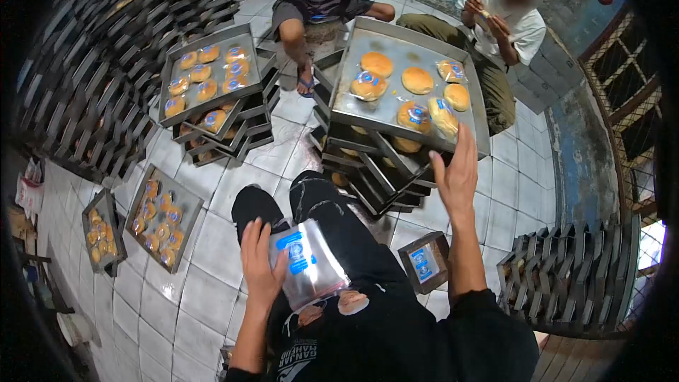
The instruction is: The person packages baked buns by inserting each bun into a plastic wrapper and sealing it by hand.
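Observation:
A stack of clear plastic bags with blue print [311,265] lies on my lap. My left hand [260,262] rests against its left edge, fingers stretched out, thumb over the bags. My right hand [460,173] is raised at the front edge of a metal tray [396,42], fingers extended and nothing visible in it. Just beyond its fingertips lies a wrapped bun [443,117]. Beside that are another wrapped bun [414,116] and several unwrapped buns, among them a round bun [417,80]. Whether my fingertips touch the wrapped bun I cannot tell.
Stacked trays [212,85] with wrapped buns stand left of centre. Two more trays, a large tray [164,219] and a small tray [104,232], sit on the floor. A box with printed bags [424,262] is at my right. Two people sit opposite, each handling a bun.

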Motion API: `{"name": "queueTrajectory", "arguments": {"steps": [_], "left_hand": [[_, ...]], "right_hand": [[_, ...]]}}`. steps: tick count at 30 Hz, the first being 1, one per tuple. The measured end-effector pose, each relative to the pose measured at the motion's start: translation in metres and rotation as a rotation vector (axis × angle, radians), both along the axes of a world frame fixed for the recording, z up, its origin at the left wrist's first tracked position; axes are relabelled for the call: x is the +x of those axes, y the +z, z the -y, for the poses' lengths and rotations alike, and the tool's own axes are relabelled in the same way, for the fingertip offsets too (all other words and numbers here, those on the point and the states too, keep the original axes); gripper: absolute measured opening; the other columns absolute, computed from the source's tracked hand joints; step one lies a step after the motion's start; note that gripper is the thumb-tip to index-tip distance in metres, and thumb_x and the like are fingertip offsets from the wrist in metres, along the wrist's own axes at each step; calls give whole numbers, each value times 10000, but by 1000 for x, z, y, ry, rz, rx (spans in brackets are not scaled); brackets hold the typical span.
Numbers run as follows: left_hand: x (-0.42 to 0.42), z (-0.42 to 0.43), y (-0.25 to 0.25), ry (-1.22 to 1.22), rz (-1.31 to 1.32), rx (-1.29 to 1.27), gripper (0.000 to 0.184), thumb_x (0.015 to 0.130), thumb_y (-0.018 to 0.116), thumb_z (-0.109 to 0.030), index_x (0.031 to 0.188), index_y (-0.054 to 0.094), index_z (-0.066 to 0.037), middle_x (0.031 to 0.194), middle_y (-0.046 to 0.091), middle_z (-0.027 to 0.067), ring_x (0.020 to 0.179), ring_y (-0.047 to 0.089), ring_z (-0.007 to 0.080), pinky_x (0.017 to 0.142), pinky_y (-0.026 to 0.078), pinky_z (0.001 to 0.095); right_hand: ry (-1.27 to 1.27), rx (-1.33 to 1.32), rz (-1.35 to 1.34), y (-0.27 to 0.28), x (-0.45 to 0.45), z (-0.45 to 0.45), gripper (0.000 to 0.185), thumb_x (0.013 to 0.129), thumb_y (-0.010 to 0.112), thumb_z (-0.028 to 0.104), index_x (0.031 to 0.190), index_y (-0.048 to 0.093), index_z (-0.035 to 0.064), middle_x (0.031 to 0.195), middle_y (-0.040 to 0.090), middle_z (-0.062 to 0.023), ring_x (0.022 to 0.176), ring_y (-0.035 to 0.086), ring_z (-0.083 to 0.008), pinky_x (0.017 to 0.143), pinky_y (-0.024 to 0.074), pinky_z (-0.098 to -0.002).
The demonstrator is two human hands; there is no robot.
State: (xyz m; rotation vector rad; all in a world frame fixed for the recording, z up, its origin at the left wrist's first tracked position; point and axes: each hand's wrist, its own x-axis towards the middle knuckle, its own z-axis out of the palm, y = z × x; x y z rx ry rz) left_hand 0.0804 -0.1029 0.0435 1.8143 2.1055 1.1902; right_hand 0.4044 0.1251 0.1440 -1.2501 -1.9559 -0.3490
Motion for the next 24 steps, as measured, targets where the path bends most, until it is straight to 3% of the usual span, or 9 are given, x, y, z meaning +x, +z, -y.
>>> {"name": "queueTrajectory", "arguments": {"steps": [3, 5, 8, 12, 13, 15, 17, 20, 24], "left_hand": [[2, 28, -14, 18, -261, -102, 361, 859, 739, -98, 1218, 737, -132, 1513, 486, 222, 1415, 403, 486, 1161, 335, 530], [-1, 34, -27, -66, -239, -71, 301, 851, 742, -62, 1124, 789, -180, 1537, 468, 208, 1414, 398, 506, 1149, 349, 547], [2, 35, -17, -121, -245, 163, 318, 866, 749, -55, 1179, 764, -110, 1524, 488, 220, 1456, 396, 422, 1141, 398, 478], [3, 4, 22, -91, 1291, -213, 347, 950, 710, -185, 1198, 687, 56, 1284, 662, 221, 1229, 625, 279, 994, 518, 404], [-31, 15, -9, -163, 998, -487, 363, 980, 679, -228, 1196, 660, 64, 984, 741, 152, 867, 720, 235, 813, 567, 368], [-30, -8, 8, -12, 1240, -275, 271, 980, 683, -236, 1061, 669, 22, 724, 680, 60, 592, 644, 167, 603, 537, 304], [-43, -23, 14, 139, 1424, 4, 183, 1012, 623, -173, 904, 634, -25, 701, 666, 80, 558, 650, 159, 556, 538, 286], [-63, -26, -1, 339, 1532, 171, 187, 1016, 638, -192, 870, 606, -79, 673, 631, 26, 522, 589, 120, 506, 489, 236], [-71, -25, -19, 493, 1613, 272, 161, 1023, 644, -220, 928, 593, -100, 772, 620, -19, 593, 549, 63, 538, 462, 220]], "right_hand": [[211, -634, -253, -28, -25, 51, 518, 878, 734, 88, 1351, 540, 7, 1125, 662, -183, 1023, 656, -307, 889, 527, -404], [700, -661, -164, -61, -62, 78, 473, 842, 788, 191, 1254, 621, 27, 1092, 659, -168, 1083, 632, -342, 979, 490, -442], [808, -556, 113, -71, -105, 98, 365, 780, 772, 192, 1094, 674, 34, 1008, 639, -146, 1063, 601, -337, 1085, 398, -501], [1268, -733, 53, -57, -131, 42, 118, 890, 699, 176, 933, 700, 66, 877, 636, -115, 897, 625, -320, 799, 538, -412], [1193, -884, 2, -29, -135, 11, 171, 897, 723, 232, 938, 703, 68, 898, 656, -125, 901, 641, -330, 796, 538, -409], [886, -798, -83, -16, -141, -83, 295, 894, 731, 300, 1063, 698, 61, 988, 702, -133, 923, 682, -250, 824, 547, -367], [693, -758, -411, -27, -129, -210, 333, 912, 723, 308, 1143, 715, 68, 1009, 730, -122, 931, 678, -201, 820, 545, -353], [-25, -668, 3, -54, -81, -359, 663, 952, 561, 607, 1029, 757, -22, 1014, 738, -248, 893, 728, -291, 755, 539, -449], [-204, -721, -27, -90, -73, -386, 725, 858, 688, 646, 1014, 755, -59, 991, 742, -219, 918, 711, -271, 788, 532, -398]]}}
